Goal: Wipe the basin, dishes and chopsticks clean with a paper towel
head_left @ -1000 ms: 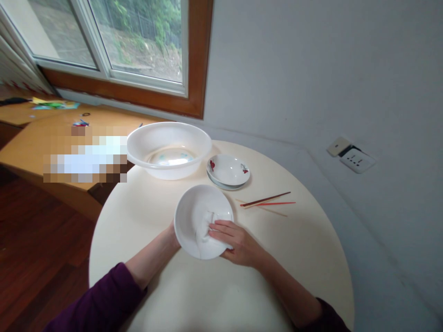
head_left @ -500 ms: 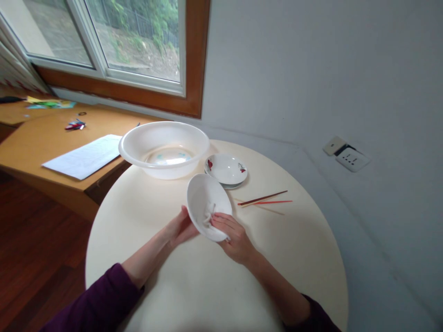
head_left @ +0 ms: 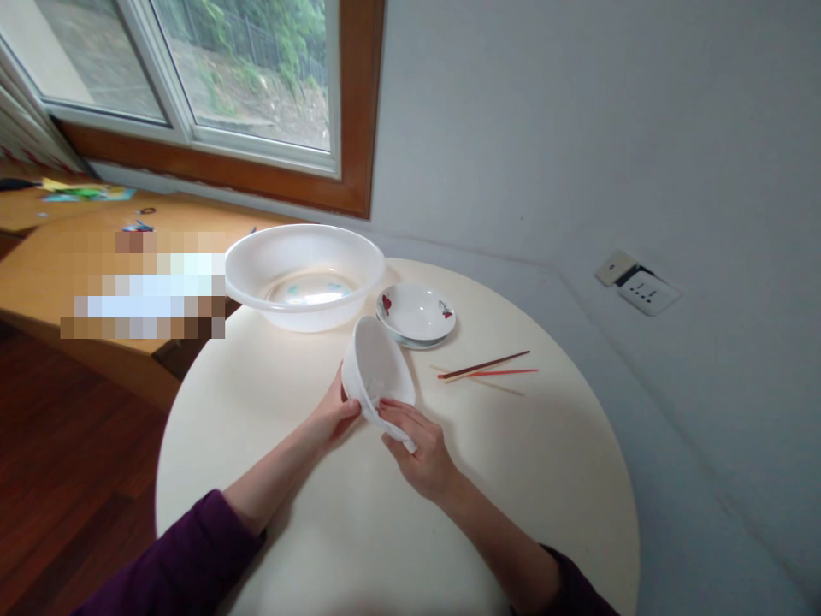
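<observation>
A white plate (head_left: 378, 364) is held tilted on edge above the round cream table (head_left: 526, 479), its inside facing right. My left hand (head_left: 333, 412) grips its near left rim from behind. My right hand (head_left: 414, 445) presses a white cloth (head_left: 392, 425) against the plate's lower rim, fingers closed on the cloth. Both wrists wear purple sleeves.
A big white plastic basin (head_left: 304, 275) stands at the table's far side, with a stack of small flowered dishes (head_left: 416, 315) to its right. Several chopsticks (head_left: 487, 370) lie right of the plate. A wooden desk (head_left: 57, 257) with papers runs under the window at left. A wall socket (head_left: 645, 291) is on the right.
The plate has tipped from nearly flat to steeply on edge and moved slightly away. My right hand with the cloth slid from the plate's middle to its lower rim; my left hand now shows on the rim.
</observation>
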Tool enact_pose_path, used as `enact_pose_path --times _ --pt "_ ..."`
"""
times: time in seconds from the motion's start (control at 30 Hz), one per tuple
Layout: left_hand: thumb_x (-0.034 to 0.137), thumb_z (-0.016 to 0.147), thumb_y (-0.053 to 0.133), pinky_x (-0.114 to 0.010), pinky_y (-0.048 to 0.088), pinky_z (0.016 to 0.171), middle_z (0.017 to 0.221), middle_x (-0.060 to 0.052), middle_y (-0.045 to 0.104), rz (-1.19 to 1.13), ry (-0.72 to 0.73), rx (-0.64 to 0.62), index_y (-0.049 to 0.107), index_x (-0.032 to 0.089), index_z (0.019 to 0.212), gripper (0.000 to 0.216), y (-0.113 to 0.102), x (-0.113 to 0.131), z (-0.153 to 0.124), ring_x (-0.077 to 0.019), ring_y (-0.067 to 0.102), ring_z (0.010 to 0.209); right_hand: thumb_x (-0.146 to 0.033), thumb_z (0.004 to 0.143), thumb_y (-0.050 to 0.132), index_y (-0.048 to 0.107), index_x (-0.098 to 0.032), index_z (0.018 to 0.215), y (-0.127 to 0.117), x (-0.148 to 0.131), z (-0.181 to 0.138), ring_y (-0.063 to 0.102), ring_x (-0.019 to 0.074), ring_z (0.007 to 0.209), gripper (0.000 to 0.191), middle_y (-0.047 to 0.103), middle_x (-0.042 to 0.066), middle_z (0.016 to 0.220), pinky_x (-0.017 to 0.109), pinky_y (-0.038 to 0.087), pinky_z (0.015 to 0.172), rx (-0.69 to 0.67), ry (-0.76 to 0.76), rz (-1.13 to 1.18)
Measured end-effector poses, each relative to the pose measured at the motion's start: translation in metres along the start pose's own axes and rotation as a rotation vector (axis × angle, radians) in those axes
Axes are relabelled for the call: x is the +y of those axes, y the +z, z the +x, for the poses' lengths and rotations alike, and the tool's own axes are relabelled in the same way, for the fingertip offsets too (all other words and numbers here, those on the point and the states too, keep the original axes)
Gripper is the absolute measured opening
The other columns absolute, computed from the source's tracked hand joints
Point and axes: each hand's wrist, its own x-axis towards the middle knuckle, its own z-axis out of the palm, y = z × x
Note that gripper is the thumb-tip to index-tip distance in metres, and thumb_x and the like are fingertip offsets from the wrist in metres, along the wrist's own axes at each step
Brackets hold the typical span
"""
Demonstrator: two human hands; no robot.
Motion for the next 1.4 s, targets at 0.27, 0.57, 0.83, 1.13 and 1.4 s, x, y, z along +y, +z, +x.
enact_pose_path --times 0.27,0.57,0.83,1.13,1.4 --pt "0.042 0.050 0.082 -0.032 0.047 0.080 0.101 -0.006 0.065 -0.065 -0.066 0.003 0.055 0.021 0.116 0.074 -0.007 -0.003 -0.002 -0.0221 0.059 0.091 -0.024 0.088 0.048 0.062 -0.018 0.108 -0.001 0.003 -0.001 0.061 0.0193 0.104 0.025 0.069 0.010 0.102 0.037 0.052 0.088 -0.032 -0.035 -0.003" --pt "0.056 0.059 0.072 -0.036 0.043 0.091 0.100 -0.007 0.069 -0.248 -0.234 -0.118 0.066 0.017 0.099 0.056 -0.016 -0.001 0.002 -0.0243 0.060 0.097 -0.019 0.086 0.052 0.060 -0.015 0.109 -0.003 0.004 -0.002 0.061 0.0191 0.102 0.024 0.069 0.012 0.098 0.036 0.053 0.087 -0.013 -0.139 -0.037" --pt "0.053 0.064 0.067 -0.040 0.044 0.092 0.094 -0.011 0.070 -0.274 -0.314 -0.082 0.066 0.014 0.102 0.055 -0.016 0.005 0.002 -0.0298 0.056 0.105 -0.017 0.085 0.053 0.060 -0.014 0.108 -0.005 0.003 -0.003 0.061 0.0188 0.100 0.024 0.069 0.012 0.096 0.036 0.053 0.086 -0.037 -0.205 -0.068" --pt "0.049 0.075 0.057 -0.036 0.043 0.091 0.083 -0.009 0.070 -0.251 -0.305 0.017 0.067 0.011 0.099 0.046 -0.024 0.004 0.004 -0.0253 0.061 0.089 -0.015 0.083 0.056 0.061 -0.012 0.106 -0.004 0.004 -0.004 0.062 0.0195 0.098 0.023 0.069 0.013 0.094 0.035 0.053 0.086 -0.030 -0.229 -0.063" --pt "0.043 0.076 0.058 -0.042 0.043 0.089 0.092 -0.009 0.070 -0.181 -0.242 0.066 0.061 0.012 0.110 0.046 -0.036 -0.012 0.009 -0.0300 0.059 0.096 -0.017 0.084 0.056 0.060 -0.014 0.106 -0.004 0.002 -0.004 0.063 0.0200 0.097 0.023 0.070 0.012 0.094 0.035 0.053 0.085 -0.054 -0.228 -0.071"
